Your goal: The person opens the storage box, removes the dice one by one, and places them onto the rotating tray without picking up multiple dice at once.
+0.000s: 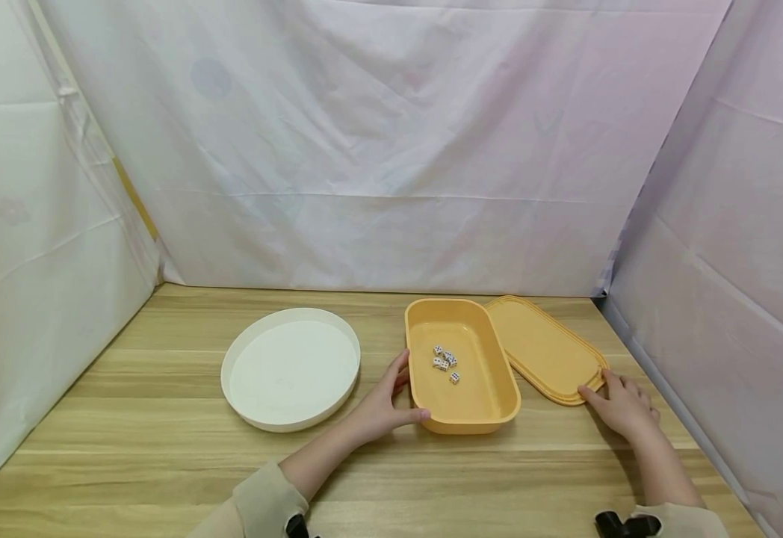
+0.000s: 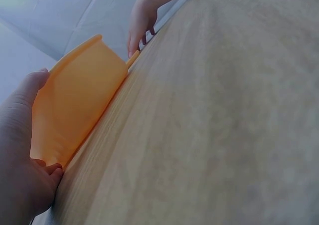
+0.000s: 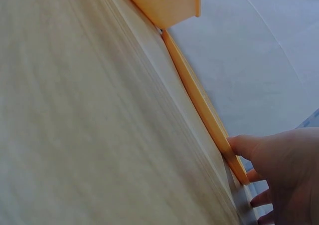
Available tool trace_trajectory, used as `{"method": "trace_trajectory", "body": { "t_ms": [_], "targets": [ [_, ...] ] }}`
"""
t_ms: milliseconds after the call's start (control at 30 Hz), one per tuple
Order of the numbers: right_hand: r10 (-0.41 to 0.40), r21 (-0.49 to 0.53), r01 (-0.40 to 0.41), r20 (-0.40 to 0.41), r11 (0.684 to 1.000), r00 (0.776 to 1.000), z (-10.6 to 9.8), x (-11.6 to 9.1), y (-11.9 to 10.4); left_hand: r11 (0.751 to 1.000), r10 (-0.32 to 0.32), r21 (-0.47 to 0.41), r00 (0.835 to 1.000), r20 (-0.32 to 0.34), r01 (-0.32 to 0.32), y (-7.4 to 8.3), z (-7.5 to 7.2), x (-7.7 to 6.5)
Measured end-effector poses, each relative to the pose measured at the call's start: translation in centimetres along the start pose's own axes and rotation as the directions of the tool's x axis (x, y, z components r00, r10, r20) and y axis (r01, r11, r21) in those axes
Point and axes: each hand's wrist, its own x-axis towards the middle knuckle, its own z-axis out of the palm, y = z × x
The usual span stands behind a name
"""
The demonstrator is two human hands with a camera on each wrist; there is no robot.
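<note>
A yellow-orange rectangular plastic box (image 1: 468, 396) stands upright on the table, several small white dice (image 1: 445, 360) lying on its floor. My left hand (image 1: 381, 409) holds the box around its near left corner, thumb at the front and fingers along the left side. In the left wrist view, the thumb (image 2: 36, 85) lies near the rim and fingertips curl in close to the base. To the right, the matching lid (image 1: 546, 347) lies flat, its far left end beside the box. My right hand (image 1: 625, 407) grips the lid's near right corner between thumb and fingers.
A round, shallow white tray (image 1: 291, 370) sits left of the box on the wooden table (image 1: 163, 441). White cloth (image 1: 391, 149) hangs behind the table and along both sides.
</note>
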Motion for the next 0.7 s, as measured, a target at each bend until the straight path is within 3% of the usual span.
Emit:
{"method": "trace_trajectory", "body": {
  "t_ms": [100,300,700],
  "targets": [
    [0.004,0.004,-0.004,0.0,1.0,1.0,-0.1,0.0,-0.1,1.0,-0.009,-0.001,1.0,0.003,0.009,0.7,0.0,-0.2],
    [0.009,0.005,-0.009,-0.004,1.0,1.0,-0.3,-0.1,-0.3,1.0,-0.016,0.015,1.0,-0.008,0.016,-1.6,0.1,0.5],
    [-0.032,-0.038,0.032,0.002,0.999,0.999,-1.0,-0.1,-0.7,0.997,-0.057,0.044,0.998,-0.006,0.057,-1.0,0.0,0.2]
  ]
}}
